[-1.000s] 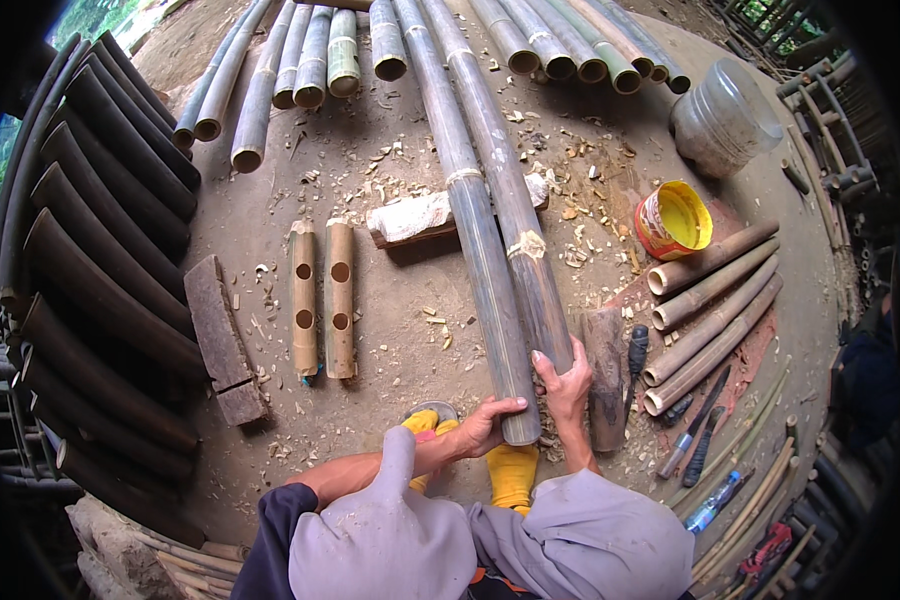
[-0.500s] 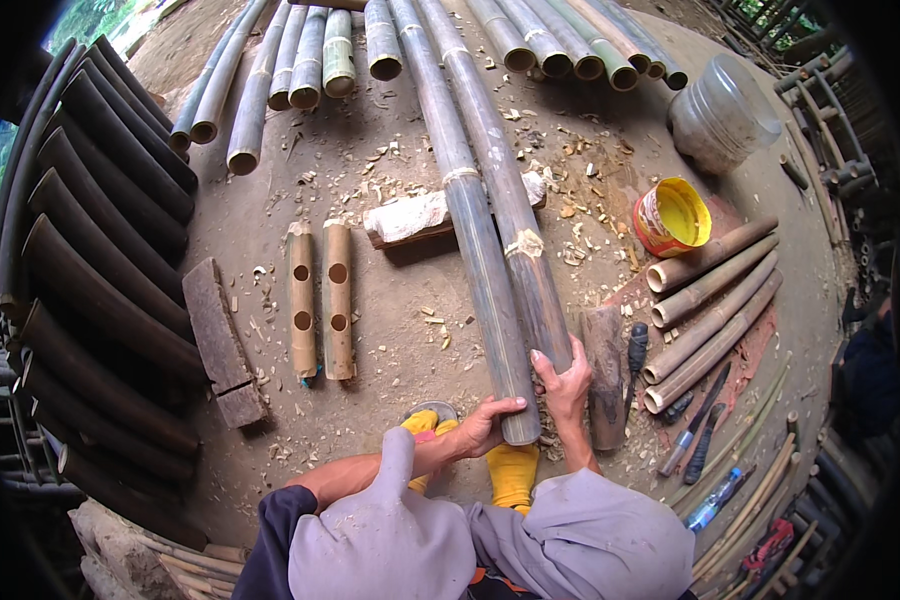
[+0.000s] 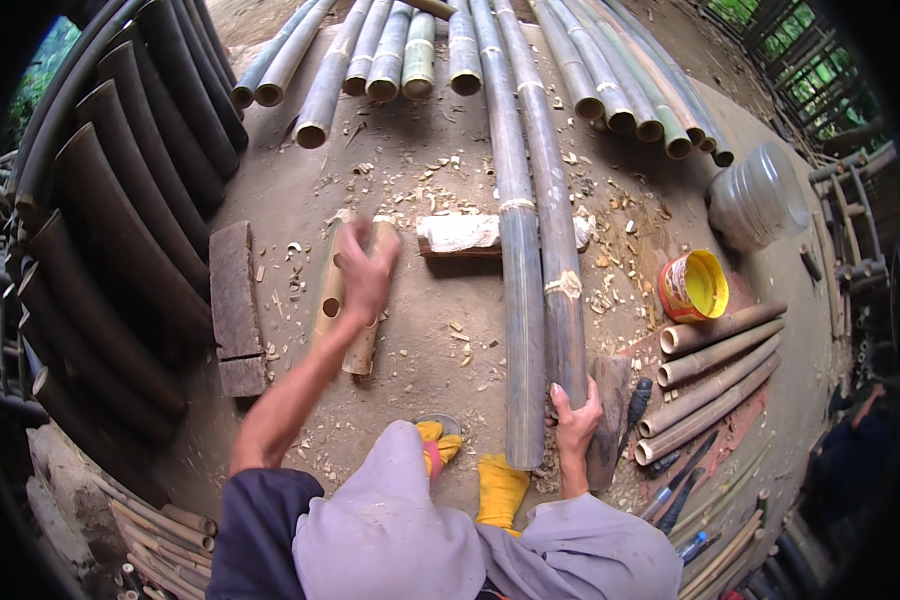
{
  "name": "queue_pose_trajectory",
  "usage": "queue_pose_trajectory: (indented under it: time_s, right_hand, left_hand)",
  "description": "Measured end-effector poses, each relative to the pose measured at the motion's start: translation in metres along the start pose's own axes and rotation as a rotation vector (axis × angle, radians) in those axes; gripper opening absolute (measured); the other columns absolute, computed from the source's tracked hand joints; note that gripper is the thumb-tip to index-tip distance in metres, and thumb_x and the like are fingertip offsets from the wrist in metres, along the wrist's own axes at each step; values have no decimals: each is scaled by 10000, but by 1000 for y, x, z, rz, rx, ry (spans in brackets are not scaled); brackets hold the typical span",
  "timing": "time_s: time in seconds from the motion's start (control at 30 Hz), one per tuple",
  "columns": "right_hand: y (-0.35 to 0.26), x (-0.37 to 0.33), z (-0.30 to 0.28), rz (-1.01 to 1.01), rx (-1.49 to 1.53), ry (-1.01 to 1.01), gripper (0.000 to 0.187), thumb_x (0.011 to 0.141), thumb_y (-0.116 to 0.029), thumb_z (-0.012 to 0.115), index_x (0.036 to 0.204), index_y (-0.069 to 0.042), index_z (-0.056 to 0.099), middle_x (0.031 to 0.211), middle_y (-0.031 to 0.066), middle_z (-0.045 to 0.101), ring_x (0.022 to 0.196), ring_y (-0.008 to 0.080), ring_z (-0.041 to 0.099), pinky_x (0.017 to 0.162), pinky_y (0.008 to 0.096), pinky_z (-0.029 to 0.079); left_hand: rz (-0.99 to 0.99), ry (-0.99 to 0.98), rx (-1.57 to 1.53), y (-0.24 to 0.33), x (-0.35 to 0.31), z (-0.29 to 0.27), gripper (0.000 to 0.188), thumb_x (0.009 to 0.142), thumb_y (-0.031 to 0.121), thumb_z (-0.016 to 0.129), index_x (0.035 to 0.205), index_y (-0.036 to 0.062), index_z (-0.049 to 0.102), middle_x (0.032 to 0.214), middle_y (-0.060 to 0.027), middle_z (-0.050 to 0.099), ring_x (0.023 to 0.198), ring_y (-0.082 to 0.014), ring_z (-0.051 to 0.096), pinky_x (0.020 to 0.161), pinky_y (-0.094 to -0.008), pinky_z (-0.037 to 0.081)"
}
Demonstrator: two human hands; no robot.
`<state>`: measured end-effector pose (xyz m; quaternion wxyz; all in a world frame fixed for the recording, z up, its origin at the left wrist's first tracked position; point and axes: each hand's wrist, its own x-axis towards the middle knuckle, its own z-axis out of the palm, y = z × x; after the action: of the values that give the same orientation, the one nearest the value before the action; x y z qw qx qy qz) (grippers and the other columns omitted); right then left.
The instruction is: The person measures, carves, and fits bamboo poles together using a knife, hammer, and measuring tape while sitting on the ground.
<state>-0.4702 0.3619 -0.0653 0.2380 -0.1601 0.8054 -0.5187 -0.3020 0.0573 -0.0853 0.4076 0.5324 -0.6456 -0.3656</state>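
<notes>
My left hand (image 3: 366, 272), smeared by motion, is over the upper ends of two short bamboo pieces. Holes show in the left short bamboo piece (image 3: 326, 320); the right short bamboo piece (image 3: 362, 350) is partly covered by my hand. Whether the fingers grip either one is unclear. With its thumb uppermost, my right hand (image 3: 576, 412) is wrapped round the near end of the right long bamboo pole (image 3: 562, 330). The left long bamboo pole (image 3: 523, 340) lies alongside, untouched, its near end in front of me. Both poles cross a whitish wood block (image 3: 460, 235).
Several bamboo tubes (image 3: 465, 70) lie at the far side. To the right are a yellow-red bucket (image 3: 692, 285), a clear plastic jar (image 3: 760, 200), short canes (image 3: 710, 400) and dark-handled tools (image 3: 678, 500). A wooden plank (image 3: 235, 290) and dark curved pieces (image 3: 120, 210) are at left.
My left hand has let go of the left long pole's near end and moved left and away to the short bamboo pieces. My right hand stays at the right pole. The view has turned.
</notes>
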Motion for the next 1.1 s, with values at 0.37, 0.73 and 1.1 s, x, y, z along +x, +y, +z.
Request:
queue_pose_trajectory:
  time_s: [0.37, 0.73, 1.1]
  right_hand:
    - [0, -1, 3, -64, -54, 4, 543, 764, -211, 704, 1180, 72, 500, 819, 107, 615, 615, 132, 561, 402, 263, 456]
    - [8, 0, 3, -53, -28, -4, 537, 767, -222, 705, 1167, 78, 511, 836, 104, 624, 655, 140, 571, 531, 277, 472]
    - [11, 0, 1, -38, -63, 5, 562, 756, -225, 705, 1169, 104, 512, 927, 161, 635, 797, 205, 600, 733, 331, 490]
  left_hand:
    - [1, 100, 371, -13, 220, -37, 834, 711, 386, 738, 1369, 9, 392, 1196, -293, 546, 1098, -393, 562, 947, -429, 446]
    - [-373, 122, -614, -51, 229, -53, 491, 789, 292, 702, 1127, -23, 534, 809, -92, 574, 542, -167, 585, 415, -264, 541]
    - [-140, 239, 129, -44, 219, -24, 686, 736, 399, 728, 1251, 4, 507, 949, -216, 656, 758, -324, 671, 681, -406, 535]
